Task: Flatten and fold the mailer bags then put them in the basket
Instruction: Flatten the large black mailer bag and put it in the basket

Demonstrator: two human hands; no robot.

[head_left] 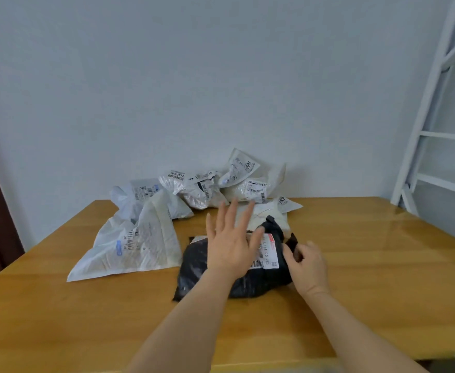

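Left hand [230, 238], fingers spread and straight, lies flat over the black mailer bag [221, 273] and its white shipping label [268, 251]; right hand [308, 265], fingers curled, pinches the bag's dark right-hand flap. The bag sits crumpled at mid-table [355, 278], nearest the viewer. Thin, soft and probably slippery film, it should flatten under a sweeping palm; edges and corners offer the surest hold. Behind it, a large white mailer [137, 243] and a heap of crumpled white mailers [207, 187] wait. No basket is visible.

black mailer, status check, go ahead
Left hand open, flat above black mailer. Right hand pinching its right edge. White mailers crowd behind; no basket in view.
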